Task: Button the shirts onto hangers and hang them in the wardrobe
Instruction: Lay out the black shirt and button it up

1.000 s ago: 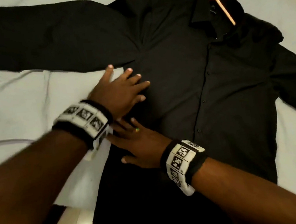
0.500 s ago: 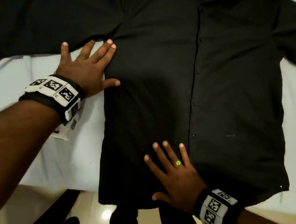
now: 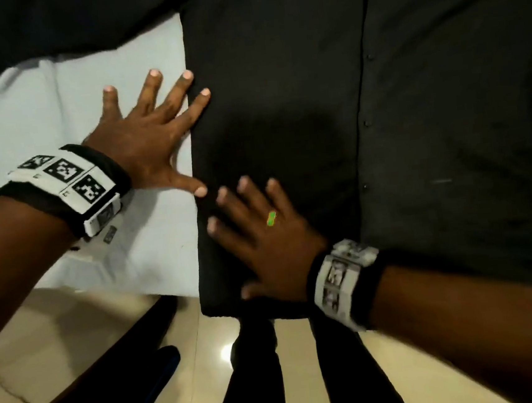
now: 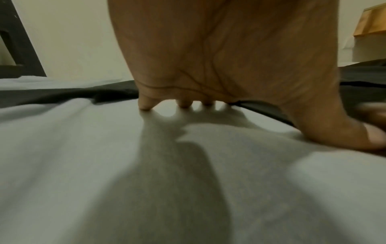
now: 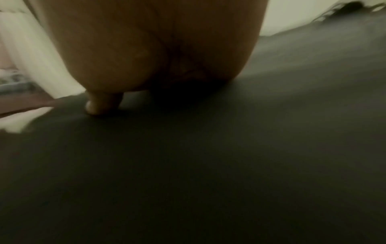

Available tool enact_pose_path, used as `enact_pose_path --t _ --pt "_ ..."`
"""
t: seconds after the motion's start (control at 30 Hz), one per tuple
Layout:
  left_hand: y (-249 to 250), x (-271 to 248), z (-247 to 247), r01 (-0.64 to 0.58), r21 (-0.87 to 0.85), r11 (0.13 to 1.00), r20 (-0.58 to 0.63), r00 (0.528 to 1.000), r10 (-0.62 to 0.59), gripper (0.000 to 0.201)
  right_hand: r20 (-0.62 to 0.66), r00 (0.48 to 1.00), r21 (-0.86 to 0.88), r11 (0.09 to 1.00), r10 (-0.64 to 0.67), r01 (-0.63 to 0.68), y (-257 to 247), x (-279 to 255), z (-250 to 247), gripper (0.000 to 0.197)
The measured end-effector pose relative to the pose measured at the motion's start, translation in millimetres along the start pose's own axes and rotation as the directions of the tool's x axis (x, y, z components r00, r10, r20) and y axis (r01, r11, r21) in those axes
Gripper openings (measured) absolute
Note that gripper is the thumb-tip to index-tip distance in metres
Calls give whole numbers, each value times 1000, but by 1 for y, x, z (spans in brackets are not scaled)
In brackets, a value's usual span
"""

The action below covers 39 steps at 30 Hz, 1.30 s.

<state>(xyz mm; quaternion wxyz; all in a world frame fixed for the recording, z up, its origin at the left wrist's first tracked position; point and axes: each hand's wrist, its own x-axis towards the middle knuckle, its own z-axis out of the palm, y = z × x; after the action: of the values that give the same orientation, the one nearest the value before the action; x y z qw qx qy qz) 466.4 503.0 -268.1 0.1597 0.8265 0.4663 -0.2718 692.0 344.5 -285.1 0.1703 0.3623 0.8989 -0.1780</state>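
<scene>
Black fabric is lying under your right hand (image 3: 273, 242), which is resting flat near the hem of the shirt (image 3: 427, 104), fingers (image 3: 245, 190) straight and slightly spread, pointing up and to the left, holding nothing; a ring (image 3: 271, 218) is showing on one finger. From the right wrist view, your palm (image 5: 150, 46) is hovering low over the dark cloth with only a thumb tip (image 5: 94, 105) clearly touching it. Just beside it, your left hand (image 3: 145, 148) is lying flat with fingers fanned wide, the palm on the white sheet (image 3: 37, 103) and two fingertips (image 3: 205, 93) crossing the shirt's left side edge; its thumb is almost meeting your right fingertips. The left wrist view is showing your fingertips (image 4: 144, 105) pressing the sheet, with the shirt's edge just beyond. Both wrists are wearing marker bands (image 3: 67, 178). The shirt is lying spread face up on the sheet, its placket buttoned down the front, its hem hanging slightly over the bed edge above the tiled floor (image 3: 76, 333). Farther off, one sleeve (image 3: 46, 24) is stretching left across the sheet.
</scene>
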Motion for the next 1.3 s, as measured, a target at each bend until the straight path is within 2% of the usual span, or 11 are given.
enact_pose_path --t 0.17,0.3,0.4,0.6,0.7,0.77,0.83,0.93,1.0,1.1,1.3 --pt "-5 -2 -8 39 8 999 102 994 -40 145 76 927 79 929 -368 363 -65 -46 16 106" --pt "1 -3 -9 54 -3 999 109 993 -53 148 -113 993 119 992 43 -29 13 -15 -16 96" --pt "2 0 -8 74 -6 997 138 988 -73 153 -38 918 146 911 394 -385 55 -7 -16 97" --pt "-1 1 -2 70 -50 996 49 997 -68 153 -31 998 210 976 -47 53 -66 -79 37 100" --pt "16 -2 14 97 -68 993 -54 993 -101 142 -124 990 452 892 69 -6 -65 -118 29 74" --pt "66 -9 18 109 -121 987 -248 959 -137 109 -188 846 771 609 499 -188 -35 -155 23 48" --pt "142 -22 6 47 -211 976 -328 938 -116 88 -76 483 910 258 873 -324 7 -204 28 20" --pt "237 -39 5 -138 -249 959 -306 950 57 99 123 -90 911 -149 988 -386 61 -272 49 23" --pt "270 -39 17 -165 -267 950 -238 966 101 111 216 -319 886 -322 923 -333 87 -298 57 26" --pt "294 -38 27 -135 -265 955 -144 984 100 124 390 -434 850 -499 812 -170 116 -307 66 27" --pt "291 -39 36 -121 -241 963 -44 993 114 137 562 -341 791 -610 753 -45 141 -304 84 16"
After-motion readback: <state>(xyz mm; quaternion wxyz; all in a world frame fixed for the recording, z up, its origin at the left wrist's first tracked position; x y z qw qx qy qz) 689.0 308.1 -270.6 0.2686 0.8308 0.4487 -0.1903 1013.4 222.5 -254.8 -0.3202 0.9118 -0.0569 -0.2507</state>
